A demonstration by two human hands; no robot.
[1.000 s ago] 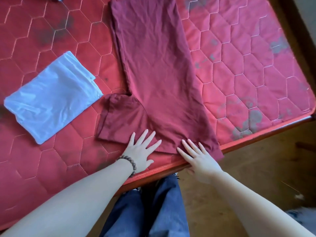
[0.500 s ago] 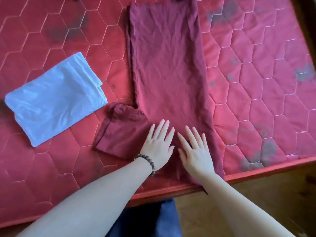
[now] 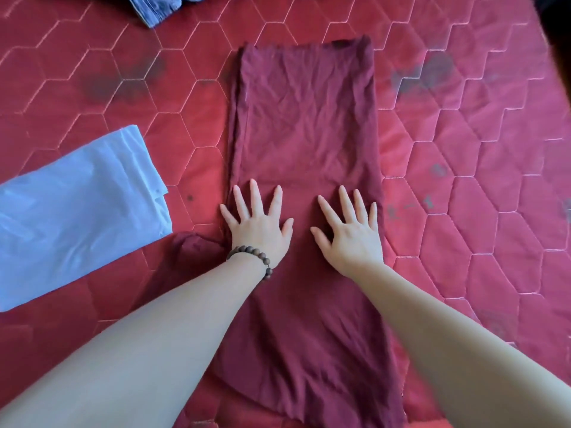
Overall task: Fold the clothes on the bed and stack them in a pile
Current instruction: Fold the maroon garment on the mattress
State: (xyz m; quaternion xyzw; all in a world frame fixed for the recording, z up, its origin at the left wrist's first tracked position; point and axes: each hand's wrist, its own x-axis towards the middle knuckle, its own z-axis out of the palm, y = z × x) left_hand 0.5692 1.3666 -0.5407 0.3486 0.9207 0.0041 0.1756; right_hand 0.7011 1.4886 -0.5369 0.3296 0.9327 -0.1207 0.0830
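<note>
A red quilted bed [image 3: 463,211] with dark stains fills the view. A maroon shirt [image 3: 306,118], folded into a long strip, lies down its middle. The left hand [image 3: 258,223], with a bead bracelet [image 3: 251,257] on its wrist, and the right hand [image 3: 350,230] press flat on the shirt side by side, fingers spread and straight, each grip released. A sleeve [image 3: 194,251] pokes out just left of the left wrist. A folded white cloth [image 3: 77,211] lies to the left, apart from the shirt. A blue garment [image 3: 160,7] sits at the far edge.
</note>
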